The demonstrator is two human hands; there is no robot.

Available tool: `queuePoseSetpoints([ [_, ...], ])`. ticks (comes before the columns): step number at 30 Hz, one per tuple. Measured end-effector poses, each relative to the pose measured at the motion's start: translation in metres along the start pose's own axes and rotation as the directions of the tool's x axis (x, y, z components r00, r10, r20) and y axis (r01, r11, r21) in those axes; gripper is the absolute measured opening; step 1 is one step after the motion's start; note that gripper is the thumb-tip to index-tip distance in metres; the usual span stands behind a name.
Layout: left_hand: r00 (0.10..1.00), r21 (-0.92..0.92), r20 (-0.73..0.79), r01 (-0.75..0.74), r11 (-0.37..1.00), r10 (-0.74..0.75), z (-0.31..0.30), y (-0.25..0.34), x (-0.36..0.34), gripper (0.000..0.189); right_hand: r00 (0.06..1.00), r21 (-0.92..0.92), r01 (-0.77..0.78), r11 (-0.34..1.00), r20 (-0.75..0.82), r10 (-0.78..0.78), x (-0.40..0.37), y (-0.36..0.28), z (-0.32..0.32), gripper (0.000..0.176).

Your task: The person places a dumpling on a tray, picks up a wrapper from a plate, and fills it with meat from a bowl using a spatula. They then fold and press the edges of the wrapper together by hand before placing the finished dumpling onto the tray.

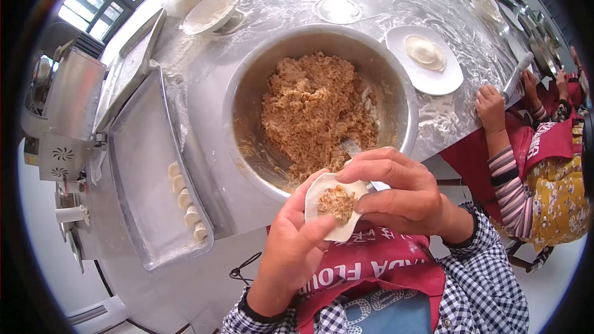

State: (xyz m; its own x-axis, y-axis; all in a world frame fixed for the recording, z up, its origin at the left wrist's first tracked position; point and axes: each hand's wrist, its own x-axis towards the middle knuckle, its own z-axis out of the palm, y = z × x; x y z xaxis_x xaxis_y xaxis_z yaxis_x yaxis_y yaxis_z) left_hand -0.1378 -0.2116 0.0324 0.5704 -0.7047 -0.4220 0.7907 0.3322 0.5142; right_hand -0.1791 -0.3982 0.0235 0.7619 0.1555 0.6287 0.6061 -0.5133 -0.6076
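Note:
My left hand (288,241) holds a round dumpling wrapper (314,201) from its left side, thumb across its lower part. A small mound of filling (337,203) sits in the wrapper's middle. My right hand (405,192) pinches the wrapper's right edge, its fingers curled over. A flat metal utensil (351,147) shows behind the right fingers; a shiny part also shows between fingers and thumb, and its full shape is hidden. Just beyond both hands stands a large metal bowl (234,108) with brown minced filling (315,102) heaped inside.
A metal tray (139,167) at left carries several formed dumplings (185,199). A white plate (442,77) with wrappers (425,52) lies right of the bowl. A tilted white dish (211,12) stands at back left. At right, a co-worker's hand (490,108) rests by the floury table's edge.

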Motion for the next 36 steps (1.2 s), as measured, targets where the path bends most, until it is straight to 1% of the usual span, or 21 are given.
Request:
queuePoseSetpoints([
  [1,1.000,-0.001,-0.001,0.002,1.000,-0.002,0.000,0.000,0.000,0.066,1.000,0.023,0.012,1.000,0.003,-0.012,0.001,-0.001,0.001,0.016],
  [3,0.995,0.348,0.050,-0.099,0.932,0.087,0.002,0.000,-0.001,0.074,1.000,0.048,0.024,0.999,0.004,-0.024,0.003,-0.002,0.004,0.017],
  [4,0.995,0.349,0.049,-0.098,0.932,0.087,0.002,0.000,-0.001,0.074,0.999,0.049,0.037,0.998,-0.003,-0.037,0.004,-0.003,0.005,0.017],
  [6,0.985,0.656,0.125,-0.173,0.734,0.120,0.004,0.002,-0.002,0.073,0.999,0.049,0.048,0.998,-0.011,-0.047,0.006,-0.005,0.008,0.017],
  [7,0.985,0.657,0.124,-0.170,0.734,0.117,0.006,0.002,-0.003,0.073,0.998,0.059,0.067,0.996,-0.015,-0.066,0.008,-0.005,0.009,0.017],
  [9,0.964,0.877,0.223,-0.262,0.403,0.142,0.011,0.004,-0.004,0.068,0.996,0.069,0.086,0.994,-0.021,-0.085,0.010,-0.004,0.012,0.017],
  [10,0.965,0.878,0.222,-0.260,0.403,0.140,0.011,0.003,-0.003,0.068,0.995,0.042,0.099,0.994,-0.023,-0.098,0.010,-0.004,0.013,0.017],
  [12,0.914,0.893,0.340,-0.388,0.227,0.224,0.009,0.001,0.000,0.062,0.994,0.015,0.109,0.994,-0.026,-0.109,0.011,-0.003,0.014,0.016],
  [15,0.922,0.917,0.330,-0.365,0.163,0.204,0.004,0.003,-0.003,0.058,0.996,0.043,0.058,0.997,-0.065,-0.055,0.012,-0.002,0.011,0.017],
  [16,0.922,0.917,0.330,-0.364,0.164,0.202,0.002,0.002,-0.002,0.058,0.996,0.093,-0.003,0.996,-0.084,0.011,0.011,0.001,0.006,0.017],
  [17,0.916,0.891,0.325,-0.379,0.248,0.235,-0.001,0.000,-0.001,0.059,0.992,0.145,-0.063,0.988,-0.101,0.078,0.009,0.003,0.002,0.017],
  [18,0.910,0.858,0.316,-0.394,0.329,0.267,-0.002,-0.001,-0.001,0.059,0.992,0.146,-0.064,0.987,-0.101,0.079,0.009,0.004,-0.002,0.017],
  [19,0.911,0.859,0.314,-0.393,0.330,0.267,-0.002,0.000,-0.001,0.059,0.992,0.192,-0.101,0.976,-0.061,0.114,0.009,0.003,-0.005,0.018],
  [21,0.889,0.862,0.367,-0.436,0.258,0.275,-0.002,0.003,-0.001,0.065,0.989,0.235,-0.139,0.962,-0.021,0.148,0.010,0.002,-0.006,0.019],
  [23,0.898,0.878,0.354,-0.415,0.238,0.263,0.000,0.007,-0.002,0.064,0.994,0.188,-0.113,0.976,0.030,0.109,0.012,0.000,-0.003,0.018],
  [28,0.900,0.901,0.356,-0.402,0.164,0.250,0.002,0.010,-0.004,0.060,0.995,0.191,-0.098,0.977,0.033,0.093,0.008,0.004,0.005,0.014],
  [30,0.911,0.867,0.329,-0.395,0.303,0.248,0.000,0.008,-0.005,0.054,0.995,0.211,-0.096,0.973,0.019,0.094,0.007,0.004,0.006,0.013],
  [31,0.912,0.869,0.328,-0.394,0.300,0.247,0.000,0.008,-0.006,0.054,0.995,0.254,-0.101,0.962,0.018,0.100,0.008,0.003,0.005,0.013],
  [33,0.966,0.752,0.166,-0.253,0.609,0.197,0.003,0.008,-0.008,0.048,0.995,0.297,-0.102,0.949,0.014,0.103,0.009,0.002,0.006,0.013],
  [34,0.966,0.753,0.166,-0.253,0.607,0.196,0.002,0.008,-0.009,0.048,0.993,0.300,-0.110,0.948,-0.011,0.119,0.009,0.000,0.008,0.012],
  [36,0.986,0.656,0.111,-0.168,0.736,0.126,0.000,0.011,-0.011,0.042,0.991,0.300,-0.112,0.947,-0.041,0.130,0.010,-0.003,0.009,0.012],
])
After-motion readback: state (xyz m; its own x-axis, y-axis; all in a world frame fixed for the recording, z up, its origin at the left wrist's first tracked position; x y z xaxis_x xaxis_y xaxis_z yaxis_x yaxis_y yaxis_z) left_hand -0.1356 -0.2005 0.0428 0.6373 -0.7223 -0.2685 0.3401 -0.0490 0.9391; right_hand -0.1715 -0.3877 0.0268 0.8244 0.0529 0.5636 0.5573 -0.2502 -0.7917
